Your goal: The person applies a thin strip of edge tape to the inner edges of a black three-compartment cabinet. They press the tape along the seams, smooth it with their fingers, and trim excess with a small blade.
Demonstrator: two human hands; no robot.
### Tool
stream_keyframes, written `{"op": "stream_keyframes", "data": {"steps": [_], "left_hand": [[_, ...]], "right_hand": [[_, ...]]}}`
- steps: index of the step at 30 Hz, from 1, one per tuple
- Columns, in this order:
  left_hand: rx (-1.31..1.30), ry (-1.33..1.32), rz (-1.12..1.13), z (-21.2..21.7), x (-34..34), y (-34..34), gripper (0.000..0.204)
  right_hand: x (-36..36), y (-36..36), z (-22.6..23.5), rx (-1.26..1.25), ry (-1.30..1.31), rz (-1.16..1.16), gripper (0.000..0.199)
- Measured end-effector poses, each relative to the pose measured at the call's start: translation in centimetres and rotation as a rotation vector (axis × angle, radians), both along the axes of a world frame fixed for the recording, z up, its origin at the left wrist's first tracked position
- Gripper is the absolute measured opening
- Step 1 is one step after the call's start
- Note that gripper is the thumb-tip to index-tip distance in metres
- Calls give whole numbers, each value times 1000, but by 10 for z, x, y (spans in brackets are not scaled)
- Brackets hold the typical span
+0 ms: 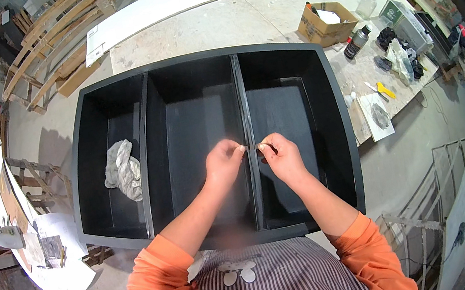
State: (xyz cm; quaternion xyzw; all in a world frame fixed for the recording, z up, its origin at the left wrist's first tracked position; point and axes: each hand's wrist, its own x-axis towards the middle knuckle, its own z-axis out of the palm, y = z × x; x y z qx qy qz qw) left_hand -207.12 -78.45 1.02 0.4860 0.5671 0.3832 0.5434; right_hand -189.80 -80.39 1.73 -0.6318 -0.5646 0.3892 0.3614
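A large black cabinet frame with three compartments lies open side up on a workbench. My left hand and my right hand meet over the right-hand black divider, fingertips pinched together. Between them I hold something small and thin; what it is cannot be told. A crumpled grey rag lies in the left compartment. Orange sleeves cover both my forearms.
The pale workbench carries a cardboard box, a dark spray can, a clear bottle, a yellow scraper and dark cloths at the right. Wooden frames are stacked at the far left. A white table stands lower left.
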Motion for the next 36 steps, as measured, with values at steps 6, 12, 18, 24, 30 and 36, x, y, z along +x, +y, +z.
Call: {"op": "stream_keyframes", "data": {"steps": [6, 12, 18, 24, 30, 36], "left_hand": [[87, 238, -90, 6, -9, -17, 19], [100, 295, -137, 15, -11, -28, 19], [114, 352, -158, 18, -14, -40, 21], [113, 363, -180, 20, -17, -54, 21], [99, 361, -195, 24, -19, -67, 21], [83, 383, -226, 31, -21, -80, 20]], "right_hand": [[0, -21, 3, -12, 67, 3, 10], [-2, -33, 7, -49, 90, -10, 10], [-2, -46, 13, -70, 48, 22, 10], [-1, -59, 16, -96, 35, 46, 12], [-1, -71, 19, -88, -24, 74, 11], [1, -85, 31, -79, -67, 127, 12]]}}
